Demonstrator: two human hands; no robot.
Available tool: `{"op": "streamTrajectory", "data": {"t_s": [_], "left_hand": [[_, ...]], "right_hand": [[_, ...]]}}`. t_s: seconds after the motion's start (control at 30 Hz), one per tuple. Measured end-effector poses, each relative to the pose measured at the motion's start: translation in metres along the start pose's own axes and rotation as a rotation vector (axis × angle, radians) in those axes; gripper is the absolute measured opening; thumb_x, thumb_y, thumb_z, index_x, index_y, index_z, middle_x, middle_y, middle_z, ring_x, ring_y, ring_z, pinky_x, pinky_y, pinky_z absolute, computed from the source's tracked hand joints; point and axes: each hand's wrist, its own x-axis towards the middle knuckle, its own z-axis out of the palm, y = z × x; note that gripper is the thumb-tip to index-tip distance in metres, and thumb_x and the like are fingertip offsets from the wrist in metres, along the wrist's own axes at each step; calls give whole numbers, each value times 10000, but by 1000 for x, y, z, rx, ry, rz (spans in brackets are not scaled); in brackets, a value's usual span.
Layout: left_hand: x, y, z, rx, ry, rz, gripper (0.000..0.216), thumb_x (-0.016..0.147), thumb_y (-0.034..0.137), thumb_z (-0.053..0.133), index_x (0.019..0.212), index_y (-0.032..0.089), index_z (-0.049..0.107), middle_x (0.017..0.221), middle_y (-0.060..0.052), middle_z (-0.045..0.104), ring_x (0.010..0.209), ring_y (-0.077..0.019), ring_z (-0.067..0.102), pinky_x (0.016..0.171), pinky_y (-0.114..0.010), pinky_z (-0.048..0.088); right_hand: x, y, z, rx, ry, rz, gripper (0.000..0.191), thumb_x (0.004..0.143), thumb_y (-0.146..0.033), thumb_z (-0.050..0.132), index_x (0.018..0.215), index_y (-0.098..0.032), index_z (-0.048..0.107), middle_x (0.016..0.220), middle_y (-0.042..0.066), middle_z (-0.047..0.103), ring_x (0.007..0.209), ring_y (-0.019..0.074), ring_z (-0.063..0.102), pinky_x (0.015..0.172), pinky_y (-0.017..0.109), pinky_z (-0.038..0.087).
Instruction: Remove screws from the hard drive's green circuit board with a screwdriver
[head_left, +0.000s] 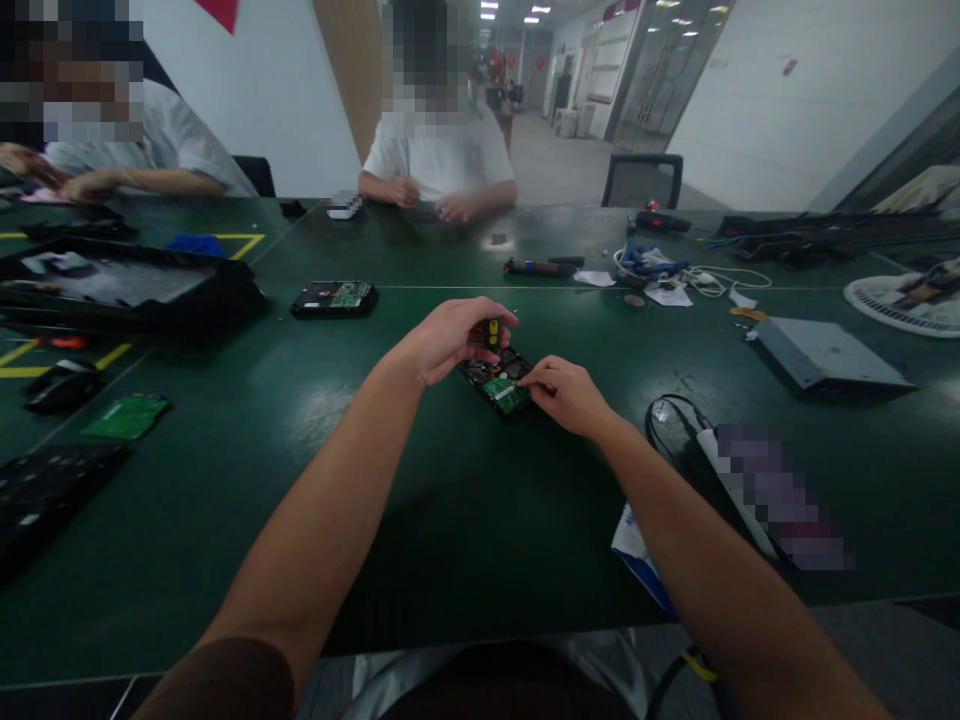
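On the glossy dark-green surface (pixel 420 560), a black rectangular device with a green circuit board (pixel 501 391) lies under the right hand's (pixel 564 392) pinched fingertips; whether they grip it, I cannot tell. Above its far end, the left hand (pixel 450 342) grasps a black-and-yellow object (pixel 492 333), probably a tool. Seemingly fine work on the device; the next move calls for steadiness.

A black rectangular device (pixel 516 361) bears a bright green circuit board (pixel 498 388); a small block (pixel 492 333) pairs black with yellow. Yellow stripes (pixel 250 246) mark the dark green tabletop (pixel 442 520), a flat metal box (pixel 829 352) shows silver-grey, and a packet (pixel 636 545) blue and white.
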Motion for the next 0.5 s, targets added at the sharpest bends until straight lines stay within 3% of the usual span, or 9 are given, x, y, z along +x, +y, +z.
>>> {"op": "streamTrajectory", "data": {"t_s": [0.2,0.37,0.5], "left_hand": [[3,-3,-1,-96,57,-16,198,835,343,675,882,152,656,867,-107,733,836,-222,710,706,-332,588],[4,-4,-3,5,115,58,208,809,336,665,813,137,725,934,-114,717,847,-202,645,617,-274,523],[3,-2,-4,37,73,61,229,822,335,677,862,127,763,938,-117,699,862,-202,630,627,-278,530]], "right_hand": [[0,-1,0,-8,-1,-5,271,912,-107,641,1053,-247,825,1054,60,711,845,176,641,775,321,503],[0,-1,-1,-8,1,-2,261,916,-109,641,1049,-241,822,1054,64,714,847,178,644,777,325,505],[0,-2,-1,-2,4,-6,261,912,-107,642,1049,-237,822,1052,66,714,852,180,646,775,328,504]]}}
